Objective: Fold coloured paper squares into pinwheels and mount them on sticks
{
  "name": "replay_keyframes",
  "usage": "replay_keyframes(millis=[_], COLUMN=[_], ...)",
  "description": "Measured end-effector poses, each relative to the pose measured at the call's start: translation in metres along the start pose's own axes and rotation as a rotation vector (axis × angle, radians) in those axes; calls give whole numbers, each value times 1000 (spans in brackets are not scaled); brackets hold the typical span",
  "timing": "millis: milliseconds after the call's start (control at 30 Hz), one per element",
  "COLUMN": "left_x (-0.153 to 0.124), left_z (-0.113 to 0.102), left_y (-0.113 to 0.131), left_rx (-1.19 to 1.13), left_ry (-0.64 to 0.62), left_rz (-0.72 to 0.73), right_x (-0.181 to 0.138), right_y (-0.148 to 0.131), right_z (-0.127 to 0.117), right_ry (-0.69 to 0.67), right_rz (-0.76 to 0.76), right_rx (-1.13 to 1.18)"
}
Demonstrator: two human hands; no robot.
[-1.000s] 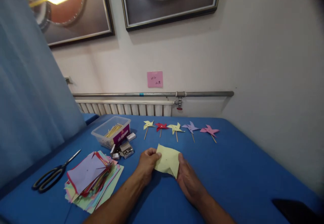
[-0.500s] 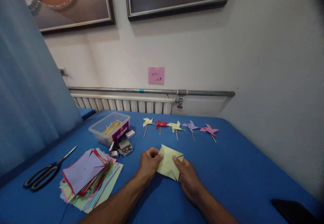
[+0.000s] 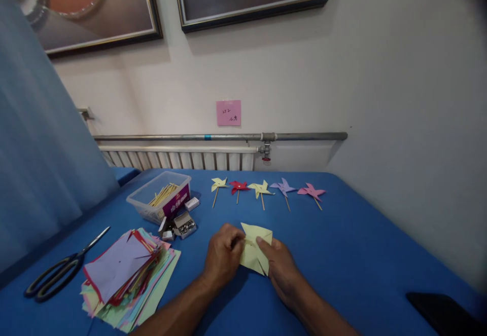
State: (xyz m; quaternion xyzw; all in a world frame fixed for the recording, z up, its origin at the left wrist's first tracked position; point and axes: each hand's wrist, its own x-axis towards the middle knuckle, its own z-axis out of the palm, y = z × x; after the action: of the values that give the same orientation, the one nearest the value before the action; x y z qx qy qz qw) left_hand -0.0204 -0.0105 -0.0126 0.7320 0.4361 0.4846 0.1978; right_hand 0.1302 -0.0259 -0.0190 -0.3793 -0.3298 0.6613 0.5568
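Note:
A pale yellow paper square (image 3: 252, 261), slit from its corners towards a small dot in the middle, is held up between both hands above the blue table. My left hand (image 3: 224, 252) is closed on its left side, fingers bent around a corner; the fingertips are partly hidden. My right hand (image 3: 279, 265) grips the right edge, thumb on top of the paper and fingers beneath. Beyond them lies a row of paper pinwheels on sticks, among them a red pinwheel (image 3: 239, 187), a purple pinwheel (image 3: 283, 187) and a pink pinwheel (image 3: 311, 191).
To the left are a stack of coloured paper (image 3: 117, 267), black-handled scissors (image 3: 64, 270), a clear plastic box (image 3: 146, 204) of sticks and an open small box (image 3: 185, 224) of metal pins. A dark flat object (image 3: 441, 310) lies at right. A radiator (image 3: 182, 159) stands behind the table.
My left hand has shifted along the left side of the yellow paper, and its fingers now bend that corner inwards. My right hand keeps its hold. The whole view has shifted slightly.

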Motion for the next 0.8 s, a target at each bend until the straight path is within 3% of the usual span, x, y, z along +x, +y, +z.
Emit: replay_keyframes(millis=[100,267,567,800], left_x=[-1,-2,-3,-4], left_z=[-2,-2,-5,-8], left_y=[-2,-5,-3,2], left_rx=[28,18,82,86], left_ry=[-54,-130,-193,-201], left_rz=[122,197,200,210], right_x=[-1,-3,-6,11], right_y=[-1,-3,-5,16], right_z=[0,1,1,-10], right_ry=[-6,-16,-9,86], right_rz=[-21,-51,-40,-67], right_rx=[6,-27,-68,-146])
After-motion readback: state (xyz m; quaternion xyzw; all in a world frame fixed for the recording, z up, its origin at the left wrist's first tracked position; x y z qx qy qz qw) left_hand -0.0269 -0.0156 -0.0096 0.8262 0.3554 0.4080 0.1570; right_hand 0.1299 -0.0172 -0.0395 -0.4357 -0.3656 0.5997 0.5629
